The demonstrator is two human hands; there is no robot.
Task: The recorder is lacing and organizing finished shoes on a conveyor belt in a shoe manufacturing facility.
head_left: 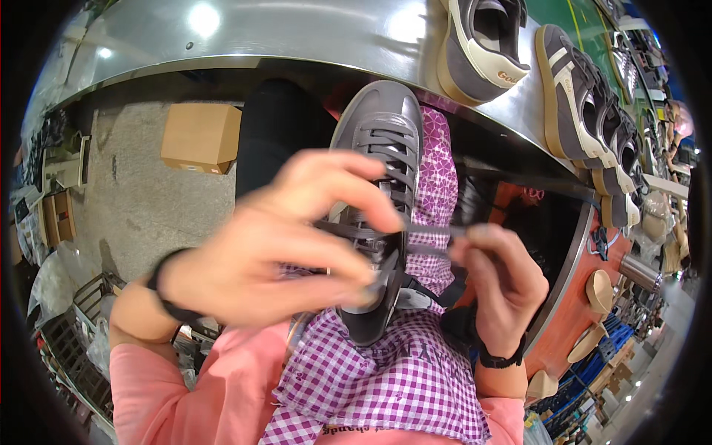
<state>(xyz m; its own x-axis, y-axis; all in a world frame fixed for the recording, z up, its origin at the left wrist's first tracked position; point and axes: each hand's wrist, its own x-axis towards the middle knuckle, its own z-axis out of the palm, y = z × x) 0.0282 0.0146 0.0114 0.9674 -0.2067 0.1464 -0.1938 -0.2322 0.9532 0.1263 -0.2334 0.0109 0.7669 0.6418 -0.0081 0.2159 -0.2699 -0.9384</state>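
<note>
A grey sneaker rests on my lap with its toe pointing away from me, over a purple-and-white checked apron. Dark grey laces cross its front. My right hand, beside the shoe's opening, pinches a shoelace that stretches sideways from the shoe. Over the shoe's left side and opening lies my left hand, smeared by motion. Its fingertips reach the upper eyelets and collar, and whether they grip the lace cannot be made out. They also hide part of the lacing.
A metal bench runs across the front, with a grey-and-white sneaker and several similar shoes toward the right. A cardboard box sits on the floor at left. Near my left elbow is a wire basket. Shoe-shaped inserts line the right.
</note>
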